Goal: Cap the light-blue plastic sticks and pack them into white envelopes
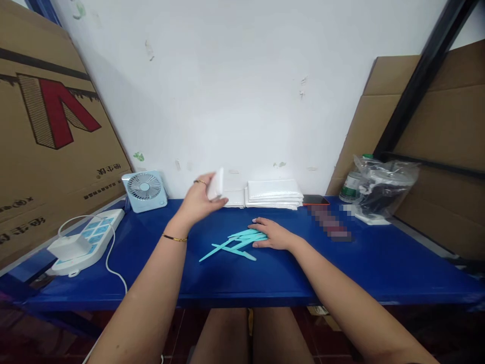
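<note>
My left hand [202, 197] is raised over the back of the table, its thumb and fingers closed on a small flat white packet [215, 185] tilted on edge. A loose pile of thin turquoise plastic sticks [235, 246], tapered at one end, lies crossed on the blue tabletop. My right hand [273, 234] is low over the right end of that pile, with the thumb on the near side and the fingers on the far side, around several sticks. The palm hides part of them. Against the wall, a stack of white packets [273, 191] stands beside a lower white stack [235, 197].
On the blue table [242, 283], a light blue fan [146, 191] and a white power strip [91, 242] with a cable stand left. To the right lie a phone [316, 200], a can [350, 186] and a plastic-wrapped object [381, 192]. Cardboard [49, 126] flanks the left side.
</note>
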Available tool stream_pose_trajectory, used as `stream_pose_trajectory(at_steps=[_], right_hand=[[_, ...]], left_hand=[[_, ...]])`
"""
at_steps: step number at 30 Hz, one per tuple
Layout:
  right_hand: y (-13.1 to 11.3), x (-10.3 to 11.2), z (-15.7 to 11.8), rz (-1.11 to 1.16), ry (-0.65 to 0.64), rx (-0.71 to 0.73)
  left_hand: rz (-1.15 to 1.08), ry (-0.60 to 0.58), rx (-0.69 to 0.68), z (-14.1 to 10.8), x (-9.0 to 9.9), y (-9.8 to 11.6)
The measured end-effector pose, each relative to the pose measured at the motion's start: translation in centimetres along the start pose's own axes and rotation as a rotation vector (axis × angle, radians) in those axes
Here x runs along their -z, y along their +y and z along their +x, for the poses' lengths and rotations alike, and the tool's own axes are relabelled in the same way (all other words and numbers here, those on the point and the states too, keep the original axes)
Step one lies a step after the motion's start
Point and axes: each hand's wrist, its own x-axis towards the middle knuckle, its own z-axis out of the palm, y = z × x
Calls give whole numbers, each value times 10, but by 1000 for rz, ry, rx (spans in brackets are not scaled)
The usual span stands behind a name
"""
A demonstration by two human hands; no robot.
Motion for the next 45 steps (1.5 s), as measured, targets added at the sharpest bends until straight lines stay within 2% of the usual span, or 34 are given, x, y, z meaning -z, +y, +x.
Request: stream_pose_trajectory(at_steps=[4, 6, 8, 10, 12, 17, 19, 21, 26, 29, 31, 35, 38, 40, 45], right_hand=[[5, 10, -6, 64, 9, -21], [13, 18, -9, 125, 111, -50], [24, 25, -11, 153, 255, -96], [35, 28, -11, 131, 355, -151], [43, 28, -9, 105, 375, -189], [43, 17, 0, 149, 287, -148], [40, 14, 4, 176, 249, -132], [38, 16, 8, 189, 210, -131], [42, 38, 18, 104, 25, -111], [54, 53, 17, 44, 46, -180], [63, 57, 11, 34, 76, -256], [72, 56, -4, 60, 85, -266], [66, 53, -7, 60, 104, -188], [60, 51, -5, 49, 66, -155], [49, 45, 2, 16, -4, -131]], left_hand=[[266, -214, 236, -18, -22, -59], [273, -275, 323, -29, -30, -79], [236, -279, 320, -36, -37, -88], [187, -296, 257, -38, -47, -88], [133, -375, 200, -35, -62, -84], [84, -581, 229, -24, -100, -72], [127, -684, 269, -23, -108, -72], [190, -732, 261, -24, -111, -72], [423, -617, 113, -23, -109, -73], [515, -547, 125, -21, -106, -74], [517, -556, 164, -20, -105, -77], [452, -603, 185, -23, -107, -84], [397, -628, 191, -25, -110, -86], [377, -650, 190, -26, -111, -85], [368, -571, 114, -26, -110, -71]])
